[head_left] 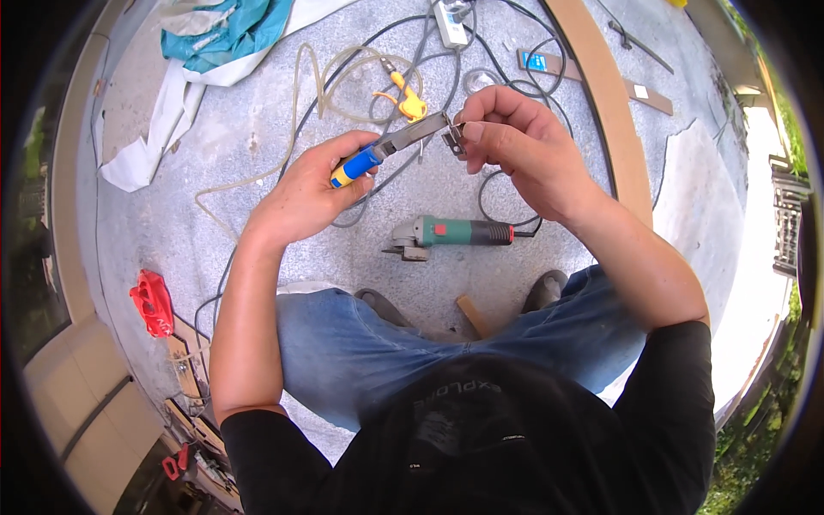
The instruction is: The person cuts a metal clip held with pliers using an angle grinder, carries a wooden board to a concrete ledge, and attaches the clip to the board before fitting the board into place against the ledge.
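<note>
Fingers of my left hand [313, 189] are wrapped round the blue-and-yellow handle [354, 166] of a hand tool with a long flat grey metal head [416, 133]. Its exact kind cannot be made out. At the tip of that head, my right hand [528, 154] pinches a small bent dark metal piece [455, 140] between thumb and fingers. The piece is at or very near the tool's end; whether they touch is unclear. Below both hands, a green-and-black angle grinder [459, 232] lies on the floor, its head toward the left.
A yellow air blow gun [408, 101] with a coiled clear hose [300, 86] lies ahead, among black cables and a white power strip [450, 24]. Long brown boards [592, 60] lie to the right. A teal-and-white sheet [219, 39] is far left, a red bag [153, 302] nearer left.
</note>
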Available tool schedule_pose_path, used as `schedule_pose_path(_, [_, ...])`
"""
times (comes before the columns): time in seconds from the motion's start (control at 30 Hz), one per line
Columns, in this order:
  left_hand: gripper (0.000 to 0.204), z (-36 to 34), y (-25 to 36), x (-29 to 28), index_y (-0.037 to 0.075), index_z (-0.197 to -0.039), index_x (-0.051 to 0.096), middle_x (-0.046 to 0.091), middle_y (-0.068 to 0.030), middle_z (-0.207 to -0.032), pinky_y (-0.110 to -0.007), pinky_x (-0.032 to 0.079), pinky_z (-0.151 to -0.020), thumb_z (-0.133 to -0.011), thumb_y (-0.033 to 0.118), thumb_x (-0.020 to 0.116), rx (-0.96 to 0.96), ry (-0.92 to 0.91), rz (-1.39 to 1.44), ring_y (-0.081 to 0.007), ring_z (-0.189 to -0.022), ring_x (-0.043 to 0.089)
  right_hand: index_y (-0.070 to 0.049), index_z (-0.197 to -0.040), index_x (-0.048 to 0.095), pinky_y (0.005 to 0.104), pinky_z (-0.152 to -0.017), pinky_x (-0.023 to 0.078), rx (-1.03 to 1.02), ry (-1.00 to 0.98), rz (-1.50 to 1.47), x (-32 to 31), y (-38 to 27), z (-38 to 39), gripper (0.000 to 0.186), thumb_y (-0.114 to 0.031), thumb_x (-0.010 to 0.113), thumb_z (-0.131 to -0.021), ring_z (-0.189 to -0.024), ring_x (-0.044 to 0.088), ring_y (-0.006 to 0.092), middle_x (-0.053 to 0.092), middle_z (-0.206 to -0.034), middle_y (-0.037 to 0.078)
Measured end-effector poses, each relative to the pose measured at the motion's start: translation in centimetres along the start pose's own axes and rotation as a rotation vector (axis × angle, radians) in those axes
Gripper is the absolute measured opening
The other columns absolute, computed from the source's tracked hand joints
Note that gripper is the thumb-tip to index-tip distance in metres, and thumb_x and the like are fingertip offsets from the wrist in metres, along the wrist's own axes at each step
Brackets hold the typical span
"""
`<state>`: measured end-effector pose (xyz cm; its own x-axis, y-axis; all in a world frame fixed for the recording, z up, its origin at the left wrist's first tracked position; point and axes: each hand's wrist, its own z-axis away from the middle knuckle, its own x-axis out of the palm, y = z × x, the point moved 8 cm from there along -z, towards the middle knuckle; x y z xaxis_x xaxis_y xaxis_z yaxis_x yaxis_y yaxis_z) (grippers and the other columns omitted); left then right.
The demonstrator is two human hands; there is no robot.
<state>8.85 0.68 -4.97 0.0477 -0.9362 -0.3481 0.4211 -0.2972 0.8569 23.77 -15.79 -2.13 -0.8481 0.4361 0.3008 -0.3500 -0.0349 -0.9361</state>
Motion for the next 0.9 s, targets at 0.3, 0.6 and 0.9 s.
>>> schedule_pose_path(0.3, [0.046,-0.9,1.4,0.1,0.004,-0.138,0.063,0.072,-0.0139,-0.118,-0.039,0.052,-0.100,-0.094,0.010,0.075,0.189,0.086,-0.368,-0.0290,-0.108,0.068,-0.002,-0.103,0.069,0.0262,-0.074,0.051,0.083,0.073,0.462,-2.7,0.3,0.1,0.016,-0.014,0.069,-0.093,-0.082,0.062,0.0086,0.069,-0.089,0.002])
schedule_pose_path(0.6, [0.048,-0.6,1.1,0.2,0.006,-0.141,0.063,0.072,-0.0155,-0.126,-0.040,0.050,-0.105,-0.095,0.013,0.074,0.107,0.044,-0.322,-0.0310,-0.116,0.067,-0.001,-0.104,0.071,0.0272,-0.074,0.052,0.094,0.077,0.459,-2.6,0.8,-0.4,0.020,-0.014,0.074,-0.088,-0.080,0.064,0.0097,0.071,-0.088,0.003])
schedule_pose_path(0.9, [0.052,-0.2,0.1,0.1,0.012,-0.151,0.059,0.069,-0.0160,-0.138,-0.041,0.047,-0.112,-0.100,0.019,0.069,0.036,-0.026,-0.329,-0.0344,-0.129,0.064,-0.002,-0.111,0.067,0.0251,-0.068,0.052,0.219,-0.030,-0.112,-3.7,1.2,-0.7,0.016,-0.007,0.067,-0.096,-0.076,0.062,0.0110,0.065,-0.086,0.001])
